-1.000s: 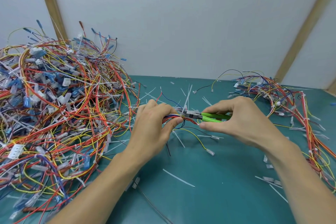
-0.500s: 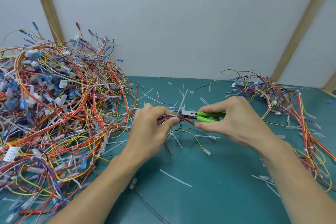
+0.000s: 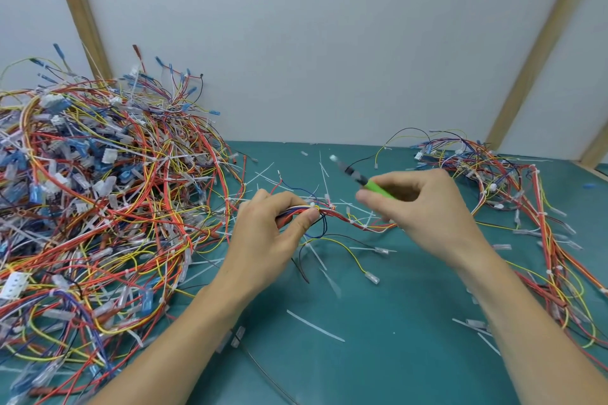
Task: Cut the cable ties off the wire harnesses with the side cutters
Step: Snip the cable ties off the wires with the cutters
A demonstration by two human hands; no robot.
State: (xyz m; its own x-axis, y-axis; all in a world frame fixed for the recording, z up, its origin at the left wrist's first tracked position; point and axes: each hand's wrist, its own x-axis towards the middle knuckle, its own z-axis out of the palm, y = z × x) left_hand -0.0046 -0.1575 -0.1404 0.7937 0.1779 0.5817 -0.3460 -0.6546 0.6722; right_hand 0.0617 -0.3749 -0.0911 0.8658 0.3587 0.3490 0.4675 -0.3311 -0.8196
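My left hand (image 3: pixel 273 227) pinches a wire harness (image 3: pixel 342 217) of red, yellow and blue wires just above the green table mat. My right hand (image 3: pixel 424 207) grips the green-handled side cutters (image 3: pixel 368 182), lifted up and to the right of the harness. The cutter's dark jaws point up-left and are blurred, with a small white bit at their tip (image 3: pixel 333 158). The harness runs from my left fingers rightwards beneath my right hand. A white cable tie (image 3: pixel 352 222) still wraps it further along.
A big tangled pile of wire harnesses (image 3: pixel 98 200) fills the left side. A smaller pile of harnesses (image 3: pixel 513 194) runs down the right edge. Cut white tie pieces (image 3: pixel 314 325) litter the green mat (image 3: pixel 378 355). White wall panels with wooden battens stand behind.
The right hand has pulled the cutters away from the harness, up and to the right, jaws now tilted upward. The left hand keeps its hold on the wires.
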